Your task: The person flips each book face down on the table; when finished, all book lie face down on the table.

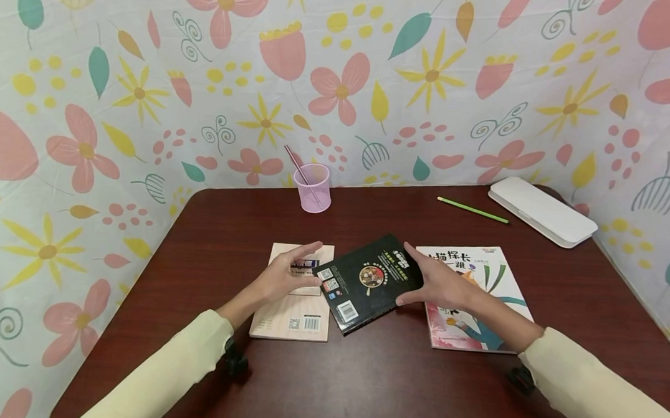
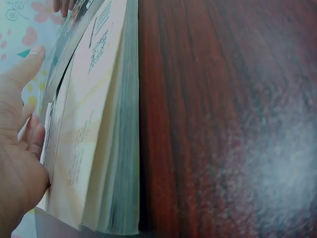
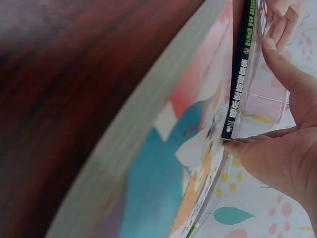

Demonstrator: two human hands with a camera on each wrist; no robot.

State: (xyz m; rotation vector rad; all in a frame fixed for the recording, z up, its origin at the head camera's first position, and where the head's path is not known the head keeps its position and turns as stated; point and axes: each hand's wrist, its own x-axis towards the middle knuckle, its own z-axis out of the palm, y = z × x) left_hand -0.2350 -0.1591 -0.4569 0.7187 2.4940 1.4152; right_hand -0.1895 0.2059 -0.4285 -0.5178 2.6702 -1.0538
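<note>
A black book with a food picture and barcode lies tilted mid-table, its left corner close to two stacked books. My right hand grips its right end, thumb and fingers spread along that edge; its dark spine shows in the right wrist view. My left hand is over the left stack, thumb near the black book's corner and fingers relaxed around the smaller book. Beneath that lies a larger beige book. Below my right forearm is a white picture book.
At the back stands a pink mesh pen cup with a pencil in it. A green pencil and a white case lie back right. The brown table meets a flowered cloth behind.
</note>
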